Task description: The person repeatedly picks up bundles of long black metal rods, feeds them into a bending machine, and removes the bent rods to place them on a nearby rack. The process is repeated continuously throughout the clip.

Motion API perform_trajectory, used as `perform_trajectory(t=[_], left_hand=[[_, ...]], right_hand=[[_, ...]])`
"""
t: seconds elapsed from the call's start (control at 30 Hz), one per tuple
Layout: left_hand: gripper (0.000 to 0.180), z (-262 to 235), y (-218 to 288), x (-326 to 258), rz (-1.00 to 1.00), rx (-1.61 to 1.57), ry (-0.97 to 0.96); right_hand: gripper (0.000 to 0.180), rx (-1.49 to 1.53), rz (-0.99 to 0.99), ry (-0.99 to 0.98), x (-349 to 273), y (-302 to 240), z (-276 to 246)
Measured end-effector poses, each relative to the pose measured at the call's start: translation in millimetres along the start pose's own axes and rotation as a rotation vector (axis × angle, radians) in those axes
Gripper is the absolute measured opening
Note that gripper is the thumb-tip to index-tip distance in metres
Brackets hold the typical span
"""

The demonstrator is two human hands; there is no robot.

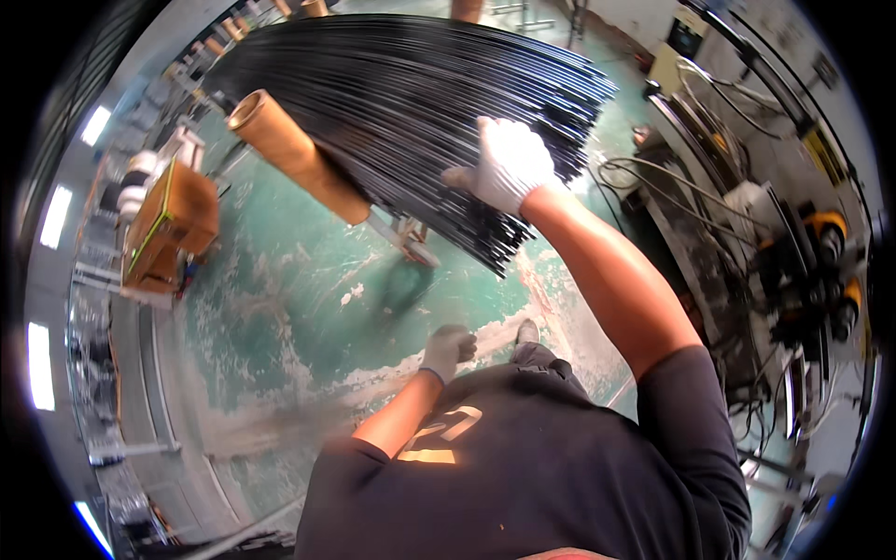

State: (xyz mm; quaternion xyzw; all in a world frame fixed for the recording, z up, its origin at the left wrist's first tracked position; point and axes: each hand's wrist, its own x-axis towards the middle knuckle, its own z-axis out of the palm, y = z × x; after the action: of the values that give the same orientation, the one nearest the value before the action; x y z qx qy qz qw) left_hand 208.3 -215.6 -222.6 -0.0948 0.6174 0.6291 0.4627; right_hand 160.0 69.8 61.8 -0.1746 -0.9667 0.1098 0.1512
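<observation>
A wide layer of long, thin black rods (401, 93) fans out across the top of the view, with its near ends toward the right. My right hand (511, 166), in a white knit glove, lies over these rods close to their ends. Its fingers curl down among them and its thumb points left; the fingertips are partly hidden. Lower down, in front of my body, hangs my left hand (448, 351) in a greyish glove. Its fingers are curled in, slightly blurred, and nothing shows in them.
A brown cardboard-like tube (299, 159) slants along the left side of the rods, above a metal stand leg (403, 241). Worn green floor (308, 308) spreads below. At left stands a brown box-shaped cart (173, 224). Machinery with loose cables (737, 205) lines the right.
</observation>
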Motion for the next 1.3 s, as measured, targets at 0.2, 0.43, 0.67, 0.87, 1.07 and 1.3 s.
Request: perform_trajectory(t=[0.2, 0.43, 0.67, 0.87, 1.07, 1.3], left_hand=[[0.037, 30, 9, -8, -0.017, -0.203, 0.071], [0.024, 6, -27, 74, 0.316, 0.054, 0.079], [0.031, 37, 82, 57, 0.125, -0.008, 0.054], [0.028, -25, 25, 121, 0.362, 0.057, -0.023], [0.023, -34, 73, 86, 0.056, -0.357, 0.086], [0.02, -79, 98, 68, 0.172, -0.54, 0.086]], right_hand=[[0.079, -0.101, -0.042, -0.196, 75, -38, 10], [0.046, 0.07, -0.158, -0.278, 90, -40, 18], [0.045, 0.074, -0.134, -0.388, 109, -40, 27], [0.042, 0.326, 0.021, -0.514, 126, -29, 18], [0.046, 0.39, 0.131, -0.476, 139, -4, 18], [0.041, 0.516, 0.179, -0.617, 143, 7, 14]])
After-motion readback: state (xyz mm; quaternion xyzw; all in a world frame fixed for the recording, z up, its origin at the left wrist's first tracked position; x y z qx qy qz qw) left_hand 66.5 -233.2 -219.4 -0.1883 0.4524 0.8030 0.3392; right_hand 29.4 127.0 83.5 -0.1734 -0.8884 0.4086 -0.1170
